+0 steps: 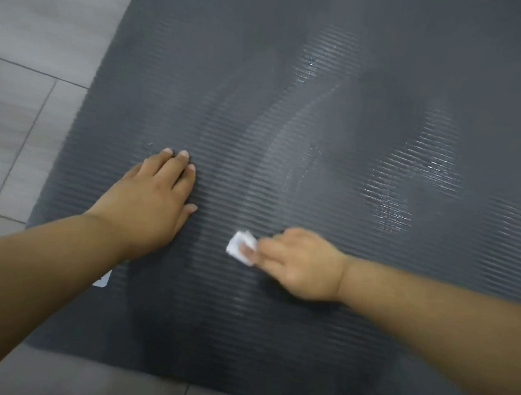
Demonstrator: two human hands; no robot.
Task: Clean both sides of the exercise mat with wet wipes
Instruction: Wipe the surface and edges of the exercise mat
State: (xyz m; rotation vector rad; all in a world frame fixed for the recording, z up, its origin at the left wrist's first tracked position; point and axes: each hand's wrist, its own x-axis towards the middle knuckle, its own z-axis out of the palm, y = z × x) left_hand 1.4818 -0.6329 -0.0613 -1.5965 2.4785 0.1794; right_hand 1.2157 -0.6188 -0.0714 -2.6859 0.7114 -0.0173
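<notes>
Closest to you, the near edge of the exercise mat [242, 350] lies on the grey tiled floor [86, 379], and both your forearms reach out over it. A small white patch [103, 279] shows beside your left forearm, too hidden to name. Just beyond, your right hand [301, 263] presses a small folded wet wipe [239, 247] onto the dark ribbed surface. Its fingers lie fairly straight on top of the wipe rather than curled round it, though the hand is blurred and the thumb cannot be made out. A little farther and to the left, your left hand [157, 196] lies palm down on the mat, fingers straight and together, holding nothing and apparently pinning the mat in place. Farther out, shiny wet streaks [393, 182] cross the middle and right of the mat, while the strip by your left hand and the far end look dull and dry. You seem to be midway through wiping the upper side, with the underside not yet reached. The next stroke, I judge, calls for firm, even pressure toward the dry left strip, your left hand bracing so the mat does not creep on the floor. The wipe is small, so overlap your passes.
</notes>
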